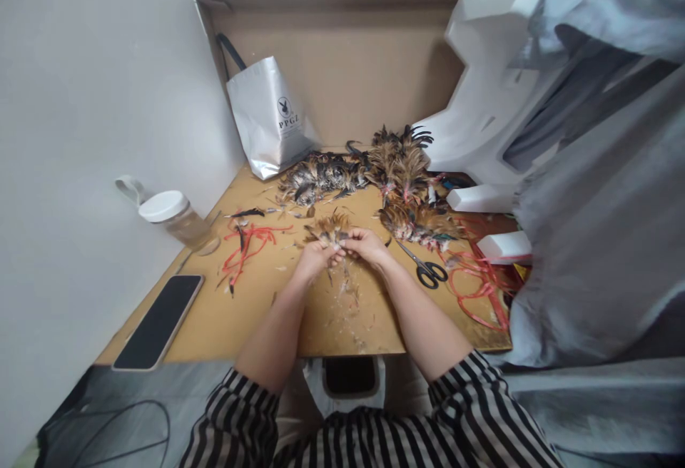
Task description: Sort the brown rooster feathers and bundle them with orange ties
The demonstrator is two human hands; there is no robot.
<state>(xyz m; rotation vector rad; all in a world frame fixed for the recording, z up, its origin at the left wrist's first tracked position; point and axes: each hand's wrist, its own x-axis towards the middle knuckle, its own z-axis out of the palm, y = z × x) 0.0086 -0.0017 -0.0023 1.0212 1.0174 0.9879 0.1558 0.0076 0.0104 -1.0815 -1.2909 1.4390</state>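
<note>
A small bunch of brown feathers [329, 226] fans upward between my two hands above the middle of the table. My left hand [317, 260] pinches its base from the left. From the other side, my right hand [364, 245] grips the same base with thumb and finger. The quill ends between the fingertips are too small to make out. Black-handled scissors [428, 270] lie to the right of my right hand. Beyond them rests a pile of brown feathers [420, 222], with bundled feathers [399, 158] and dark loose feathers [326, 177] farther back.
Red strings [247, 250] lie left, and more red strings [484, 290] lie right. A phone [159, 322] and a lidded jar [179, 220] stand along the left edge. A silver bag [267, 118] leans at the back. White foam [476, 97] and grey cloth [604, 240] border the right.
</note>
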